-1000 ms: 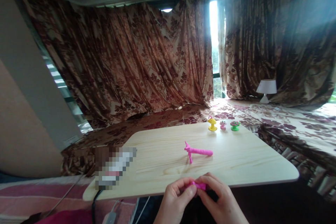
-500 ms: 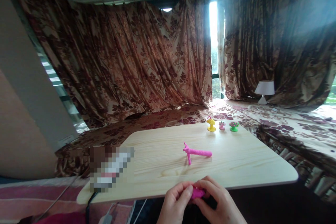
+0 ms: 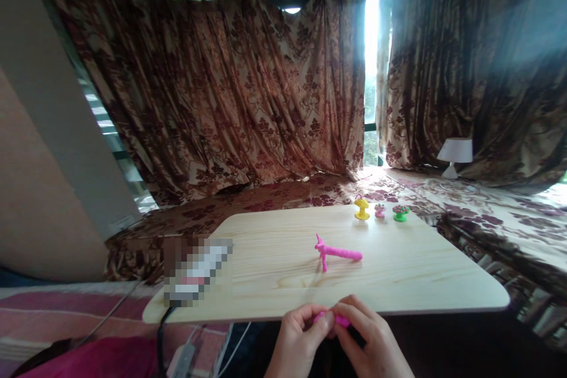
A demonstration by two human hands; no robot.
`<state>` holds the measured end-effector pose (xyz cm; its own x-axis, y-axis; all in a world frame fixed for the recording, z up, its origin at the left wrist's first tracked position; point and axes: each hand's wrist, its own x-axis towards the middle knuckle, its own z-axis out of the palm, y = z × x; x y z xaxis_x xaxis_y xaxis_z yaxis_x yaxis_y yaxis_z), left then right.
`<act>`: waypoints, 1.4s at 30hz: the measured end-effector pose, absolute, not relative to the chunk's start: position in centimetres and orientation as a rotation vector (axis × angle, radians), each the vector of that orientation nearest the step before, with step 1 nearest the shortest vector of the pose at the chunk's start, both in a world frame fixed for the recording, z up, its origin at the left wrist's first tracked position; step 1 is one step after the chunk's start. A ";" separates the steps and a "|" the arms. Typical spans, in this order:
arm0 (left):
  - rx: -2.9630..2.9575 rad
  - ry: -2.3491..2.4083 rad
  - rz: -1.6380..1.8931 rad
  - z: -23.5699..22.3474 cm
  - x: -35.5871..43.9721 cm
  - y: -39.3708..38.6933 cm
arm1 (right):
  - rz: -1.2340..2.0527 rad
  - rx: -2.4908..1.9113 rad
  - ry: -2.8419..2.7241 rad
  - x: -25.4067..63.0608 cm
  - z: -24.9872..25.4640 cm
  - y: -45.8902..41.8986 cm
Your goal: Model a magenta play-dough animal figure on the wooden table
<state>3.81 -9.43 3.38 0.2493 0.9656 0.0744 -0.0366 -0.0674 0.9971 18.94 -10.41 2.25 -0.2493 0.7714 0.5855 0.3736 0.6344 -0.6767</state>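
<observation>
Both hands meet just below the near edge of a light wooden table (image 3: 266, 295). My left hand (image 3: 299, 336) and my right hand (image 3: 370, 336) pinch a small lump of pink clay (image 3: 339, 321) between their fingertips. On the table's middle stands a pink clay figure (image 3: 336, 253) with a long body, a pointed head and a thin leg. At the far edge sit three small clay pieces: a yellow one (image 3: 362, 209), a pink one (image 3: 380, 210) and a green one (image 3: 400, 213).
A blurred-out object (image 3: 197, 270) lies on the table's left end, with cables (image 3: 162, 336) hanging below. Patterned curtains (image 3: 248, 88) hang behind a covered ledge, where a white lamp (image 3: 454, 155) stands at the right. A red striped cloth (image 3: 66, 319) lies lower left.
My fingers keep working the pink clay lump, which shows a little less between them. The view has shifted slightly; the things on the table have not moved.
</observation>
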 end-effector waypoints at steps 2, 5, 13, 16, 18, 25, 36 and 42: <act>1.325 0.983 1.116 3.2 3.7 -9.5 | 0.523 -0.909 -1.817 18.6 2.3 -10.4; 1.313 1.028 1.162 3.0 3.8 -9.6 | 0.585 -0.920 -1.738 18.3 2.3 -10.4; 1.260 1.099 1.216 2.7 4.2 -9.5 | 0.572 -0.996 -1.661 18.4 2.2 -9.9; 1.261 1.068 1.206 2.5 4.0 -9.6 | 0.529 -0.988 -1.657 18.5 1.8 -9.9; 1.218 1.020 1.212 2.2 3.9 -9.7 | 0.521 -0.971 -1.667 18.5 1.4 -9.9; 1.162 0.979 1.242 0.6 4.0 -9.2 | 0.593 -0.783 -1.702 18.3 0.4 -9.4; 1.092 1.077 1.269 1.6 3.1 -9.3 | 0.641 -0.925 -1.777 18.0 0.7 -9.2; 1.333 1.335 1.488 2.5 -0.7 -7.7 | 0.485 -1.168 -1.623 22.2 -1.3 -7.6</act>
<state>-0.68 -7.72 2.46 -0.2038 0.9533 0.2229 0.1186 -0.2020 0.9722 22.20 -7.59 -1.35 0.0050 0.8658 0.5004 0.4491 0.4451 -0.7747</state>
